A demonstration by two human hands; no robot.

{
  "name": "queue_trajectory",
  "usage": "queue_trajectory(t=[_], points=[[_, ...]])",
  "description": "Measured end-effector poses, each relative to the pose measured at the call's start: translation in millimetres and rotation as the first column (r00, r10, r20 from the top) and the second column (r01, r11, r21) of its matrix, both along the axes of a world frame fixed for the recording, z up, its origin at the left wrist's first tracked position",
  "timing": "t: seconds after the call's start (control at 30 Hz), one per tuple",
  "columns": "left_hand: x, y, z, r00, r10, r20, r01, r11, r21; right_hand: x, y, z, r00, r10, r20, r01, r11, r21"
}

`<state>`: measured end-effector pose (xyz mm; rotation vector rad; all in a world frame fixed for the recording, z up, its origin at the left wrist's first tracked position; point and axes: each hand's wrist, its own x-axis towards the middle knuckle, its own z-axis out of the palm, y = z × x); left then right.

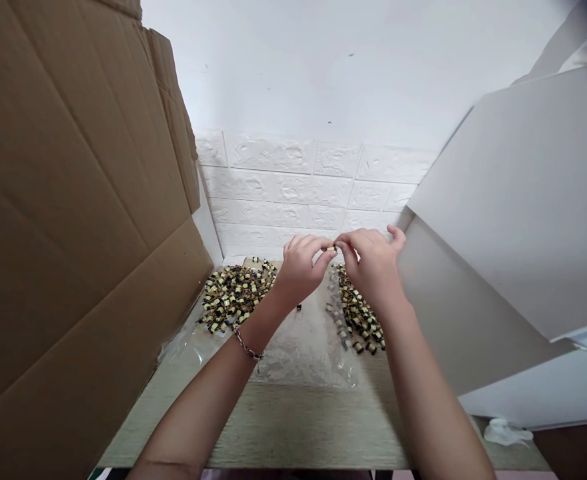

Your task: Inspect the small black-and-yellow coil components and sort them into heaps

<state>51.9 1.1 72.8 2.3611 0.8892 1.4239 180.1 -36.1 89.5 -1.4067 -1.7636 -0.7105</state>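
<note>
Between my two hands, above the far part of the table, is a small wire-wound coil with a yellow middle and dark ends. My left hand pinches it between thumb and fingertips. At its right end, the thumb and index finger of my right hand close on it; whether they grip the body or a wire lead is too small to tell. A heap of similar coils with brownish wire leads lies left of my left wrist. Another pile of coils lies beneath my right hand, partly hidden by it.
A clear plastic bag lies flat on the wood-grain table under the forearms. A tall cardboard sheet stands on the left, white panels on the right. A white brick-patterned wall closes the back. Crumpled white tissue lies at lower right.
</note>
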Motion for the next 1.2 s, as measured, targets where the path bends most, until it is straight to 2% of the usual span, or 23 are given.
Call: queue_trajectory(t=[0.07,0.1,0.2,0.27,0.37,0.5,0.57,0.83,1.0,1.2], points=[[1,1,0.6,0.981,-0.136,0.136,0.155,0.978,-0.142,0,0,0.0,1.000,0.003,-0.016,-0.003,1.000,0.002],[1,2,0.5,0.956,-0.205,0.210,0.250,0.944,-0.214,0,0,0.0,1.000,0.004,-0.020,-0.004,1.000,0.007],[3,6,-1.6,0.853,-0.325,0.407,0.484,0.785,-0.388,0,0,0.2,1.000,0.000,-0.014,0.000,1.000,0.026],[4,9,-3.8,0.815,-0.318,0.485,0.546,0.702,-0.457,0,0,0.5,1.000,-0.014,0.010,0.013,0.999,0.036],[4,12,-6.3,0.776,-0.279,0.566,0.598,0.611,-0.518,0,0,0.9,0.998,-0.029,0.051,0.027,0.999,0.045],[3,11,-5.8,0.717,-0.261,0.646,0.678,0.476,-0.561,0,-1,0.8,0.997,-0.036,0.074,0.033,0.998,0.048],[2,10,-4.7,0.693,-0.251,0.676,0.706,0.427,-0.566,-1,-1,0.6,0.995,-0.045,0.085,0.041,0.998,0.051],[1,7,-4.1,0.632,-0.141,0.762,0.762,0.292,-0.578,-3,-1,0.3,0.993,-0.040,0.110,0.037,0.999,0.027],[1,8,-3.4,0.603,-0.137,0.786,0.787,0.267,-0.557,-4,-2,0.3,0.992,-0.030,0.123,0.029,1.000,0.005],[2,7,-3.4,0.608,-0.115,0.786,0.782,0.262,-0.566,-6,-3,-0.2,0.995,-0.013,0.101,0.015,1.000,-0.025]])
